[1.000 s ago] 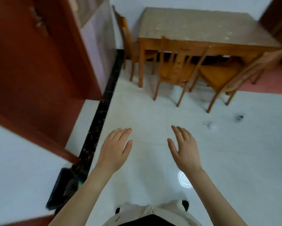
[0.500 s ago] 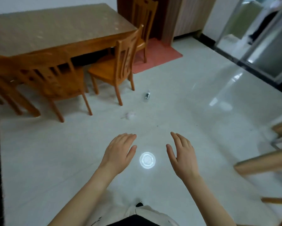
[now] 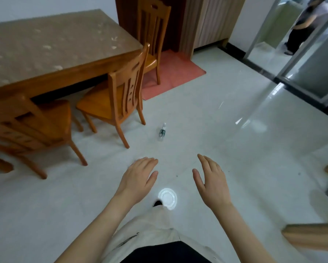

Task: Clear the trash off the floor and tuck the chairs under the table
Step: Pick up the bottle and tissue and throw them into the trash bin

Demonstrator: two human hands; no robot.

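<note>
My left hand (image 3: 138,177) and my right hand (image 3: 211,179) hover empty over the white floor, fingers straight, palms down. Between them, near my foot, lies a round white plastic lid (image 3: 167,198). Farther ahead a small clear bottle (image 3: 162,132) lies on the floor beside a chair leg. Two wooden chairs, one (image 3: 119,99) in the middle and one (image 3: 32,128) at the left, stand pulled out from the wooden table (image 3: 51,50). A third chair (image 3: 151,35) stands at the table's far end.
A red mat (image 3: 170,73) lies by a dark door at the back. At the right are a glass sliding door (image 3: 311,73), another person (image 3: 303,25) beyond it, and wooden furniture parts (image 3: 311,240) at the right edge.
The view has swung from the table's left end toward the right and moved closer. The lid now lies between my hands, and my left hand covers the spot where a crumpled white scrap showed.
</note>
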